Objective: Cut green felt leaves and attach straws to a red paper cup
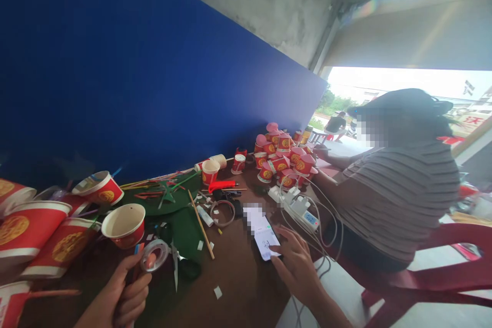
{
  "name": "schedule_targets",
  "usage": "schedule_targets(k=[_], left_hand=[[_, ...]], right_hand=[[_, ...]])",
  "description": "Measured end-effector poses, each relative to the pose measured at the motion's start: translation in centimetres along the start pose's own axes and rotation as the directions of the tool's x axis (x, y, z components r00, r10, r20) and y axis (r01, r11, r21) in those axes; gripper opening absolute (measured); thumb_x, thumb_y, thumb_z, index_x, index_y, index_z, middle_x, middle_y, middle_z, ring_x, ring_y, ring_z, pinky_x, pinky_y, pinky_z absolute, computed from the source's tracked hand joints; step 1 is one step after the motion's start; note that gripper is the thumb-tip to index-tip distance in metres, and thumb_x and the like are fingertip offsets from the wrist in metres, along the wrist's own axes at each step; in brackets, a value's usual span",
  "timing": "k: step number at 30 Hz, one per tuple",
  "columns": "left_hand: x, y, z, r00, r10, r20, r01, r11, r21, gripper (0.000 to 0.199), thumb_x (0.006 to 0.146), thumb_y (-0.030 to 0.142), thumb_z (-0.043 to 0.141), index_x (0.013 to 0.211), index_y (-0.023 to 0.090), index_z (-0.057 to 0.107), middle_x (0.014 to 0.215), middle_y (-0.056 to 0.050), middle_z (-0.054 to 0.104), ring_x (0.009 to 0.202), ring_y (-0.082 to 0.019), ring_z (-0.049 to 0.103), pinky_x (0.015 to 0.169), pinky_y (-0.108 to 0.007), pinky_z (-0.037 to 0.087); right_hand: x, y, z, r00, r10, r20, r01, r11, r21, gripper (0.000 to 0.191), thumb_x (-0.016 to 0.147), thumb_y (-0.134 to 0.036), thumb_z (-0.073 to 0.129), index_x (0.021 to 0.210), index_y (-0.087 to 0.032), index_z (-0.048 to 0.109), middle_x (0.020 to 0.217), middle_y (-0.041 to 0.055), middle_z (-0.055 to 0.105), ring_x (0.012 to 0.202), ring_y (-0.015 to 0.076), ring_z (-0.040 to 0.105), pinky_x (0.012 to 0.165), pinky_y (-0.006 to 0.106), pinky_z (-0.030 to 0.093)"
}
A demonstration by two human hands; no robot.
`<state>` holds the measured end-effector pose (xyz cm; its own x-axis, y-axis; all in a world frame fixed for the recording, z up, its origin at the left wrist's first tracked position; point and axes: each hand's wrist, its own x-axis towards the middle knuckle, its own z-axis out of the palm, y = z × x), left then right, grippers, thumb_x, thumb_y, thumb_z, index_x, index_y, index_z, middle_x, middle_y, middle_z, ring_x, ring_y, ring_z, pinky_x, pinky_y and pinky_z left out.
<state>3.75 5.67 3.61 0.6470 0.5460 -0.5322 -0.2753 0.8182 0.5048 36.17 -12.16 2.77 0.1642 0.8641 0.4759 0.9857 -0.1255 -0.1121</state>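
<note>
My left hand (128,292) is closed at the lower left, with a roll of clear tape (156,255) at its fingertips. A narrow orange-and-blue piece (139,250) shows at the same grip; I cannot tell its kind. My right hand (295,266) has its fingers apart, and its thumb and a finger touch a lit smartphone (268,246) lying flat on the brown table. Close to the tape stands a red-and-white paper cup (125,228), upright. Scissors (176,266) lie just right of the roll.
More paper cups (36,228) crowd the left. A stack of red cups with pink tops (284,156) stands at the back. A power strip (302,210) with loose cables lies right of the phone. Another person (400,195) sits at right. A blue wall (154,72) borders the table.
</note>
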Motion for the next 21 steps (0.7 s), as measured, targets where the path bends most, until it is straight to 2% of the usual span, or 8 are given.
schedule_targets(k=[9, 13, 16, 21], left_hand=[[0.1, 0.0, -0.2, 1.000, -0.006, 0.007, 0.005, 1.000, 0.023, 0.030, 0.058, 0.040, 0.072, 0.064, 0.020, 0.050, 0.046, 0.013, 0.006, 0.037, -0.001, 0.002, 0.033, -0.015, 0.006], [-0.1, 0.0, -0.1, 1.000, 0.004, 0.005, -0.004, 1.000, 0.029, 0.032, 0.060, 0.042, 0.070, 0.063, 0.020, 0.048, 0.045, 0.013, 0.006, 0.036, -0.001, 0.003, 0.033, -0.015, 0.007], [-0.5, 0.0, 0.4, 1.000, 0.029, 0.001, -0.029, 0.998, 0.052, 0.025, 0.065, 0.037, 0.066, 0.065, 0.020, 0.048, 0.046, 0.013, 0.006, 0.037, -0.001, 0.003, 0.034, -0.013, 0.007], [-0.3, 0.0, 0.3, 0.999, 0.024, -0.039, -0.022, 0.999, 0.045, 0.025, 0.059, 0.033, 0.070, 0.065, 0.020, 0.050, 0.045, 0.013, 0.008, 0.036, -0.001, 0.004, 0.033, -0.013, 0.006]], right_hand=[[0.3, -0.7, 0.3, 1.000, 0.005, -0.014, -0.005, 1.000, 0.018, 0.016, 0.080, -0.031, 0.052, 0.087, -0.026, 0.065, 0.115, 0.0060, 0.056, 0.113, 0.0269, 0.047, 0.088, 0.043, 0.040], [0.8, -0.9, 0.6, 0.999, 0.029, 0.031, -0.029, 0.999, 0.014, 0.025, 0.080, -0.037, 0.052, 0.101, -0.029, 0.062, 0.121, 0.0060, 0.053, 0.115, 0.0269, 0.045, 0.090, 0.043, 0.039], [0.8, -0.9, 0.7, 0.997, 0.042, 0.059, -0.041, 0.999, -0.009, 0.031, 0.080, -0.040, 0.052, 0.109, -0.030, 0.059, 0.124, 0.0064, 0.051, 0.117, 0.0278, 0.043, 0.091, 0.045, 0.039], [0.5, -0.7, 0.7, 0.998, 0.003, 0.055, -0.002, 1.000, -0.008, 0.022, 0.080, -0.037, 0.053, 0.097, -0.030, 0.064, 0.123, 0.0054, 0.050, 0.118, 0.0279, 0.042, 0.091, 0.045, 0.038]])
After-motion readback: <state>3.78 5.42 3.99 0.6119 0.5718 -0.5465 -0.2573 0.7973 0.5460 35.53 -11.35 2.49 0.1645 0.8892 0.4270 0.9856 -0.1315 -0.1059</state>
